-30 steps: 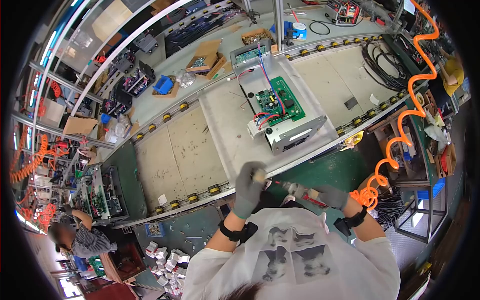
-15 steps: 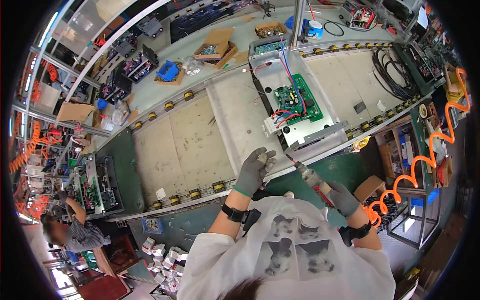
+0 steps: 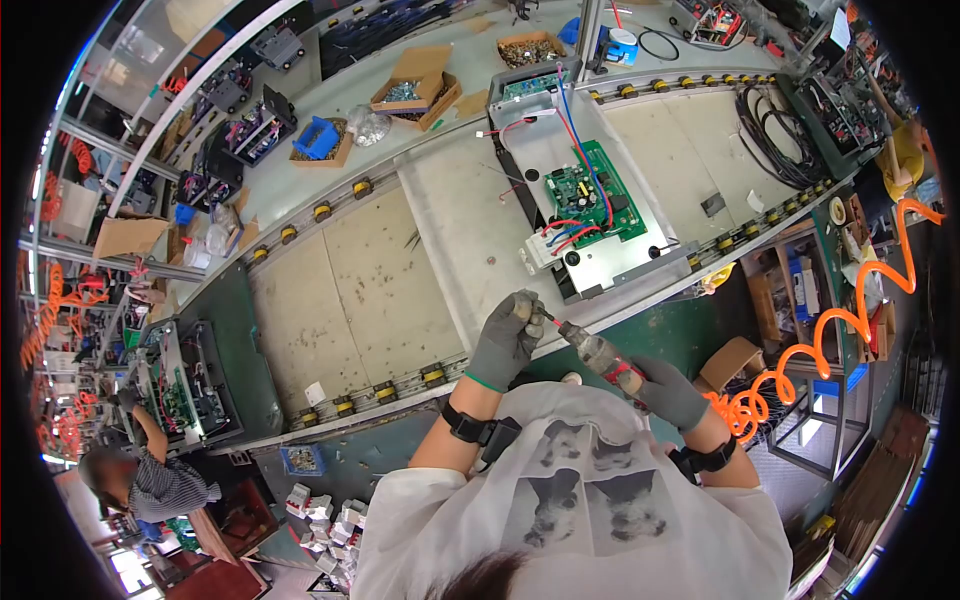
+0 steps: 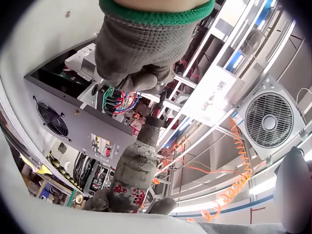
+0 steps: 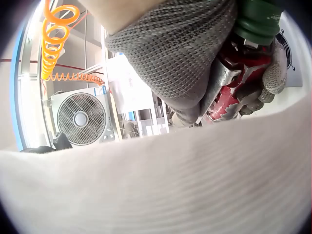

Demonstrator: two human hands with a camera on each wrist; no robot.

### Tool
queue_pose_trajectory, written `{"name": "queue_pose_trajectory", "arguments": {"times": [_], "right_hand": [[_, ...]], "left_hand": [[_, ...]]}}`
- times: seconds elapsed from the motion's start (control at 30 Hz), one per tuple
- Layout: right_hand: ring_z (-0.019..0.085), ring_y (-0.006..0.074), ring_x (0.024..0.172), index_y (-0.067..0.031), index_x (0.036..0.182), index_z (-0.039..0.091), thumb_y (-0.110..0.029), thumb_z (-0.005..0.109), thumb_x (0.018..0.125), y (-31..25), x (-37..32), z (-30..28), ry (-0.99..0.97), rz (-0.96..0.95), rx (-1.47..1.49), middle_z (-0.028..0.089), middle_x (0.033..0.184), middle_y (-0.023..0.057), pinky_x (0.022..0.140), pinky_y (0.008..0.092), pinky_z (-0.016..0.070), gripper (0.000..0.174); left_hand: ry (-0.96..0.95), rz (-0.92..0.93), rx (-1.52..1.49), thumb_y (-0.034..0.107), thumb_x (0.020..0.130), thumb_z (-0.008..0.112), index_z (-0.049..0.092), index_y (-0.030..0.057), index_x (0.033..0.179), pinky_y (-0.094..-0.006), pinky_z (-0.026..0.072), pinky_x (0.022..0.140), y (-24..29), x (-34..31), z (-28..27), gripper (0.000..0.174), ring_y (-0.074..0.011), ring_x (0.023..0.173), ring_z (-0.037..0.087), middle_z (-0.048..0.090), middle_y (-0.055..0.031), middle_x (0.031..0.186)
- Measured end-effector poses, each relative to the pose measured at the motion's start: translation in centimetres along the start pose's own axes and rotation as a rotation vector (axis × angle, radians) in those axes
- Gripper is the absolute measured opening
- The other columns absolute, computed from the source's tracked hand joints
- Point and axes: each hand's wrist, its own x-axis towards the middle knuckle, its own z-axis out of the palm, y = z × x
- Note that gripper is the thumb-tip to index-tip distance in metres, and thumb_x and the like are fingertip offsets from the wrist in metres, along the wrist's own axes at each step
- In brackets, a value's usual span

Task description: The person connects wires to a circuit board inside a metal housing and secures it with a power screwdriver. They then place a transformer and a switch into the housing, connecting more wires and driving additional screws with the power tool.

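Head view: the conveyor counter [image 3: 370, 290] carries an open metal chassis [image 3: 612, 266] at one o'clock of the hands, with a green circuit board [image 3: 590, 205] inside it. At the counter's near edge, at six o'clock of the chassis, the right hand [image 3: 668, 393] grips a pneumatic screwdriver [image 3: 598, 357], fingers wrapped round its body. The left hand [image 3: 505, 340] has its fingers curled, pinching the bit [image 3: 549, 321]. This looks like seating a screw on the bit, though no screw shows. The next move calls for a steady carry to the chassis.
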Motion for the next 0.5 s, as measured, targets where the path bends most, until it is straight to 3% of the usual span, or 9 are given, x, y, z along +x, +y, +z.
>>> {"name": "queue_pose_trajectory", "arguments": {"times": [0.07,0.13,0.27,0.33,0.5], "right_hand": [[0.051,0.0064,0.068,-0.0009,0.112,0.059,-0.026,0.058,0.088,0.3,0.2,0.1,0.017,-0.032,-0.047,0.056,0.078,-0.0002,0.059,0.0236,0.0428,0.035],[0.051,0.0103,0.067,-0.0023,0.115,0.058,-0.028,0.061,0.083,-0.1,0.3,0.2,0.019,0.068,0.012,0.058,0.077,0.0044,0.062,0.0279,0.0445,0.041],[0.052,0.0114,0.068,-0.0025,0.116,0.058,-0.03,0.061,0.083,-0.5,0.2,0.2,0.036,0.073,0.017,0.059,0.079,0.0054,0.063,0.029,0.0449,0.043],[0.053,0.0127,0.068,-0.0029,0.115,0.058,-0.033,0.061,0.083,0.3,0.5,0.2,0.053,-0.036,-0.057,0.059,0.078,0.0067,0.063,0.0298,0.0451,0.044],[0.055,0.0159,0.072,-0.0029,0.114,0.058,-0.035,0.062,0.083,-0.5,0.3,0.0,0.006,0.038,-0.06,0.061,0.082,0.0106,0.068,0.0317,0.0458,0.045]], "left_hand": [[0.058,0.021,0.055,0.021,0.089,0.063,0.056,0.003,0.105,-0.0188,0.0454,0.058,0.5,-0.3,1.4,0.025,-0.0092,0.069,0.051,0.056,-0.0029,0.084],[0.113,0.04,0.109,0.021,0.089,0.062,0.056,0.0028,0.105,-0.0191,0.0459,0.059,0.6,-0.3,1.3,0.024,-0.0092,0.069,0.051,0.056,-0.0028,0.084],[0.013,0.049,0.067,0.024,0.094,0.057,0.057,0.001,0.102,-0.0185,0.0398,0.055,0.3,0.1,0.0,0.025,-0.0065,0.064,0.046,0.053,-0.0016,0.079],[-0.03,0.056,0.084,0.027,0.095,0.055,0.057,0.0006,0.101,-0.0191,0.0373,0.053,0.2,-0.1,0.1,0.027,-0.0062,0.062,0.044,0.052,-0.001,0.077],[0.054,0.149,0.449,0.031,0.095,0.054,0.059,-0.002,0.098,-0.0198,0.0326,0.052,0.5,-0.4,0.9,0.034,-0.0057,0.058,0.04,0.052,0.0002,0.07]]}}
